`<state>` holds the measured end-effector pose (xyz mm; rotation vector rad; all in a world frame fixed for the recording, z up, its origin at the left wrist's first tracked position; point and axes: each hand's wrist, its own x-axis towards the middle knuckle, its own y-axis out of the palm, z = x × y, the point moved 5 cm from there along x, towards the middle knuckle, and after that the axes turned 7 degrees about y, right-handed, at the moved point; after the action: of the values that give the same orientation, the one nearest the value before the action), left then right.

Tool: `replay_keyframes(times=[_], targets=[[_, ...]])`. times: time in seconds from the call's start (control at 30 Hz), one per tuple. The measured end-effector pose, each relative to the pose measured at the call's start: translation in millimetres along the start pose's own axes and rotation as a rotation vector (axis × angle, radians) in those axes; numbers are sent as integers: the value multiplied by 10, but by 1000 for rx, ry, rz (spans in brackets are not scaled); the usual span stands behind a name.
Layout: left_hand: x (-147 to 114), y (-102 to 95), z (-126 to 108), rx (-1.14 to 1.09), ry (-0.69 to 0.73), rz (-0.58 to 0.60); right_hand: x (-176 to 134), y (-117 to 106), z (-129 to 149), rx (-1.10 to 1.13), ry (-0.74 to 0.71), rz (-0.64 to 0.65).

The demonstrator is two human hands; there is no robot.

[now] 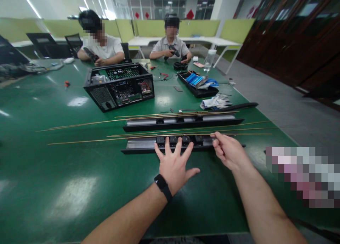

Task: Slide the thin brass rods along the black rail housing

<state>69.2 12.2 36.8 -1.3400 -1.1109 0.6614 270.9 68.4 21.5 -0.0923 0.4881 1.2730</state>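
My left hand [174, 162] lies spread over the nearer black rail [138, 151], its fingertips at a row of black blocks [199, 139] set in the channel. A dark watch is on that wrist. To the right, my right hand [227, 150] is closed in a pinch on a thin brass rod, just above the rail's right part. Several long brass rods [79, 142] run lengthwise along the rail and stick out past both ends. Behind it lies a second, parallel black rail [183, 125] with a pale channel and dark blocks, also with rods along it.
An open black computer case [119, 90] stands at the back left. Behind the rails on the right are white gloves [216, 101] and a black tray [204, 92] with blue items. Two people sit across the green table [53, 173], handling dark tools. A clear bottle [209, 60] stands behind the tray.
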Motion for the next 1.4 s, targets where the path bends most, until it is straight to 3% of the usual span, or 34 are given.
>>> replay_keyframes(times=[0.27, 0.5, 0.73, 0.93, 1.1, 1.3, 1.4], targets=[[-4, 15, 1, 0, 3, -6, 41, -120, 44, 114, -23, -104], [-4, 10, 2, 0, 3, -6, -26, 57, -9, 31, 19, 34], [-3, 20, 9, 6, 7, -8, 8, -26, 23, 119, -15, -47], [-3, 21, 4, 17, 4, -8, 11, 31, -10, 76, 5, 36], [-4, 18, 5, 16, 7, -14, 35, -30, -8, 139, -16, -43], [-4, 26, 10, 7, 5, -13, 17, 56, -36, 63, -11, 43], [-3, 25, 8, 5, 7, -9, 13, 55, -41, 75, -13, 19]])
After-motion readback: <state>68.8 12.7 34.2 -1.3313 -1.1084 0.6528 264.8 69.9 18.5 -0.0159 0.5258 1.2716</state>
